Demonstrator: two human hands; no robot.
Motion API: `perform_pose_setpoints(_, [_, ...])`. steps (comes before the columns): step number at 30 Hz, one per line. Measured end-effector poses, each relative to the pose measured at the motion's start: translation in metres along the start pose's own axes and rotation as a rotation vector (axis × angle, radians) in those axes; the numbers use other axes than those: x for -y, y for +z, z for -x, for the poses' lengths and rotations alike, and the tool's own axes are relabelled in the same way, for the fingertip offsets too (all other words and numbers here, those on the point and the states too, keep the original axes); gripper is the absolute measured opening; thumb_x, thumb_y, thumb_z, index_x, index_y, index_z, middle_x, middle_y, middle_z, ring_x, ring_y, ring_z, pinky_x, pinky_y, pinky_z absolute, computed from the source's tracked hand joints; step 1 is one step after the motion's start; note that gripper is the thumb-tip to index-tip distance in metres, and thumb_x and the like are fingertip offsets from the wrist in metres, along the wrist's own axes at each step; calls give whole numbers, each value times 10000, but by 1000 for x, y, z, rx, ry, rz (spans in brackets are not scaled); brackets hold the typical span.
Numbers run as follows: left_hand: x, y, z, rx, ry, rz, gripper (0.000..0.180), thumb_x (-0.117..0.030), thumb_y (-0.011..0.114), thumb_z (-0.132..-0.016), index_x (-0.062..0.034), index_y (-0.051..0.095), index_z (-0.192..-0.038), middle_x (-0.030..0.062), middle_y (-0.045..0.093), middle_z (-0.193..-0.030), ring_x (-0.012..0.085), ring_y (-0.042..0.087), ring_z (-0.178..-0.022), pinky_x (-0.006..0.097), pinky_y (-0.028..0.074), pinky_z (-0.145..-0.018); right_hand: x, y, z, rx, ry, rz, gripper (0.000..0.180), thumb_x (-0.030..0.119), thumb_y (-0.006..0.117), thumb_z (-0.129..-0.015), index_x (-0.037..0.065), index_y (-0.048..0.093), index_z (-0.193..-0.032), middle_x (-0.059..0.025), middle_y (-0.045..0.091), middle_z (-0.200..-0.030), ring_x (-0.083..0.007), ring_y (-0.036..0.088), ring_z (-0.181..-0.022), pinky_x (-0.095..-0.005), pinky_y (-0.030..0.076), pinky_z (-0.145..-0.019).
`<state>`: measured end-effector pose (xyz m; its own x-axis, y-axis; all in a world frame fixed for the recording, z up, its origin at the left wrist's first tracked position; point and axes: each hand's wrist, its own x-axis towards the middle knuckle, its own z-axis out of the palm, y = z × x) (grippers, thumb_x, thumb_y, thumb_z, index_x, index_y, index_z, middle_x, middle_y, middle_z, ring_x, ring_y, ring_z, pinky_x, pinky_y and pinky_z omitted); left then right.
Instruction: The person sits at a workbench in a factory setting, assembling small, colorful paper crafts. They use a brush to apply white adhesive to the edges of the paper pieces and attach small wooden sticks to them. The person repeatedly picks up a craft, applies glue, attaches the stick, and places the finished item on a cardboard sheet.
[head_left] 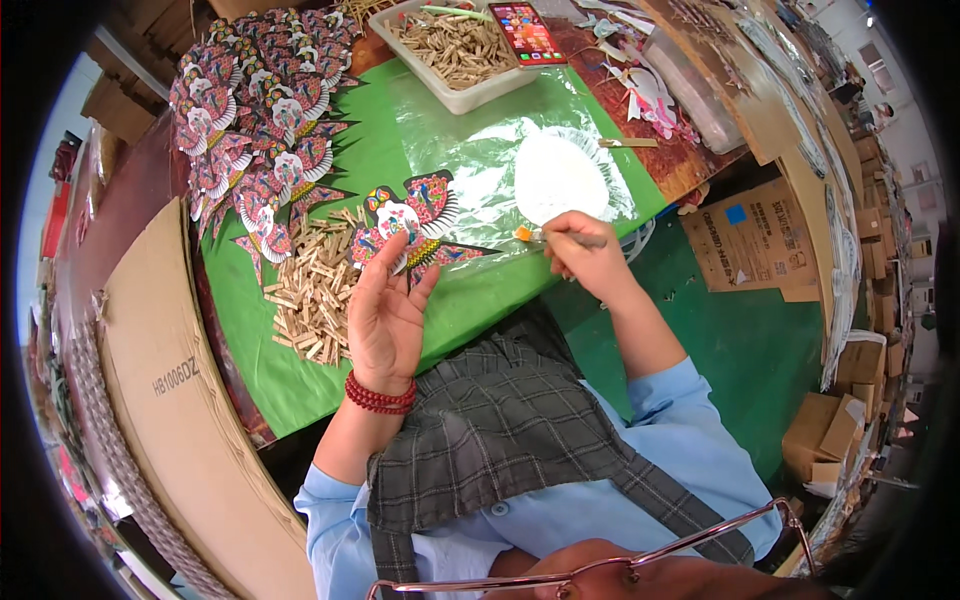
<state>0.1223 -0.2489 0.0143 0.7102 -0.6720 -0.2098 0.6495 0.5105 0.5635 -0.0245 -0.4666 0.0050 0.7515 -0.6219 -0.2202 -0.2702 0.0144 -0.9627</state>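
Observation:
My left hand [385, 310] holds up a colourful butterfly-shaped paper kite piece [415, 222] by its lower edge, above the green table cover [380, 160]. My right hand [585, 255] grips a thin brush [555, 237] with an orange-tipped head, its tip close to the kite piece. Just beyond the brush lies a white glue-smeared patch [560, 175] on a clear plastic sheet [470, 150]. A red bead bracelet circles my left wrist.
A heap of wooden clothespins [315, 290] lies left of my left hand. A stack of finished kite pieces [265, 110] fills the far left. A white tray of clothespins [455, 50] and a phone [527, 32] sit at the back. Cardboard boxes [750, 235] stand on the floor at right.

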Motion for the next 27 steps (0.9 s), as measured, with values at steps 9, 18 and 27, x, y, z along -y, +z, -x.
perform_pose_setpoints(9, [-2, -3, -1, -9, 18, 21, 372, -226, 478, -939, 2, 506, -1232, 92, 482, -1326, 207, 446, -1211, 445, 398, -1002, -16, -9, 4, -86, 145, -657, 151, 63, 614, -841, 1, 599, -978, -79, 644, -828, -128, 627, -668, -236, 504, -563])
perform_pose_setpoints(18, [4, -3, -6, -37, -3, 5, 398, -217, 484, -935, 22, 481, -1252, 100, 479, -1326, 224, 457, -1202, 442, 408, -996, -14, 6, 20, -56, -570, 355, 121, -29, 580, -814, -53, 637, -918, -95, 640, -864, -132, 614, -756, -223, 474, -680])
perform_pose_setpoints(27, [10, -1, -13, -6, -31, 9, 402, -214, 489, -935, 10, 471, -1268, 96, 474, -1334, 213, 453, -1204, 436, 407, -989, -11, 2, 3, 2, -269, 193, 104, 56, 580, -808, -32, 632, -821, -94, 627, -716, -124, 575, -635, -254, 431, -577])
